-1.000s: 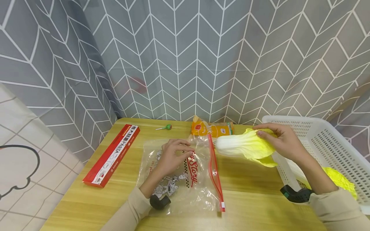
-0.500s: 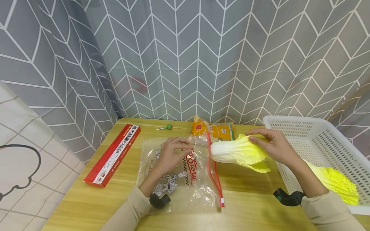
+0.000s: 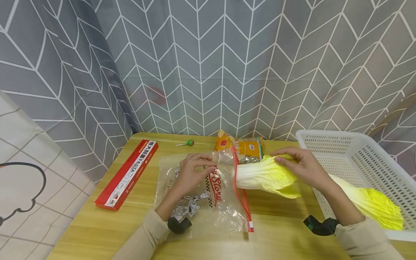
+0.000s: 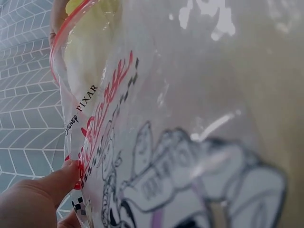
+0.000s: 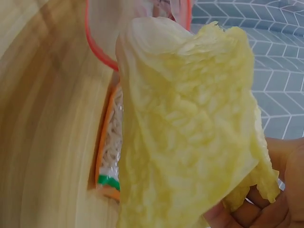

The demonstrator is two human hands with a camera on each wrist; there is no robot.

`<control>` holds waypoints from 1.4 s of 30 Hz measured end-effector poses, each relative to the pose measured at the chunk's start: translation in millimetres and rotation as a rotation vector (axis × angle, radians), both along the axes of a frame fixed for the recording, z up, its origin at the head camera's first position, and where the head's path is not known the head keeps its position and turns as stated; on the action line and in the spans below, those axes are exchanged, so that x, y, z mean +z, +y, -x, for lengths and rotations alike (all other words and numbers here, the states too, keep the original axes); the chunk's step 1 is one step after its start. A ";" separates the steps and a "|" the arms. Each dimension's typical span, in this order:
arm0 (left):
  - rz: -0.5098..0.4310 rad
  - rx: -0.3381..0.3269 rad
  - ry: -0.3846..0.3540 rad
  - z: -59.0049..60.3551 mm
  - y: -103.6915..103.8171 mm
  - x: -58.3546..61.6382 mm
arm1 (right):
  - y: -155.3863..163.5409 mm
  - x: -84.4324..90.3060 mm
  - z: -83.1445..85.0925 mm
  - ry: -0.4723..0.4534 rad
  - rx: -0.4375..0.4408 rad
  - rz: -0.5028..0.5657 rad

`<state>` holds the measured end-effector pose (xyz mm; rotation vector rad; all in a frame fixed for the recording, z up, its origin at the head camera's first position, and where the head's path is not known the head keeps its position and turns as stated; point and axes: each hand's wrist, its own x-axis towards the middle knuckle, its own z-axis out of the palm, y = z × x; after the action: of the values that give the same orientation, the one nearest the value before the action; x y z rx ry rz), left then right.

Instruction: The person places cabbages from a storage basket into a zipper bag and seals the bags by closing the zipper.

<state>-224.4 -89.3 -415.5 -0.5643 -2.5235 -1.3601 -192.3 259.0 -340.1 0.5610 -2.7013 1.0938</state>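
Note:
On the wooden table [image 3: 286, 231] lies a clear zip bag [image 3: 201, 202] with a red zip strip [image 3: 242, 195] and cartoon print. My left hand [image 3: 211, 168] pinches the bag's upper layer near its mouth; in the left wrist view the bag [image 4: 190, 118] is held open by a finger [image 4: 47, 190]. My right hand [image 3: 282, 160] grips a pale yellow cabbage [image 3: 263, 176] lying level, its white stem end at the bag's mouth. The right wrist view shows the cabbage [image 5: 190, 133] close up, tip at the red zip strip [image 5: 95, 47].
A white slotted basket [image 3: 357, 155] stands at the right with a second yellow cabbage [image 3: 373, 202] in it. An orange noodle packet [image 3: 240, 146] lies behind the bag's mouth. A red pasta box [image 3: 125, 175] and a green lollipop [image 3: 188, 143] lie on the table's left and back.
My right hand has carried the cabbage left and slightly down, from beside the basket to the bag's mouth. The left hand has stayed on the bag.

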 end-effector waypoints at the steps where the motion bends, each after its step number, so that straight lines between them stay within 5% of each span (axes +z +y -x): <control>1: -0.002 0.003 -0.003 -0.1 0.0 0.1 | -2.3 -0.7 0.0 -0.011 0.002 0.006; 14: -0.030 -0.012 0.002 0.1 1.0 -0.4 | -26.1 -32.6 9.8 -0.082 0.050 0.165; 29: -0.041 -0.050 0.043 -1.8 4.6 -2.4 | -58.7 -63.3 15.0 -0.291 0.066 0.351; 42: -0.022 -0.016 0.046 -1.5 1.2 -0.1 | -78.2 -87.1 17.8 -0.315 0.181 0.440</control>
<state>-222.9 -88.2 -415.5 -0.6059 -2.4700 -1.3621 -210.1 180.9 -427.2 0.6025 -2.5537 1.9023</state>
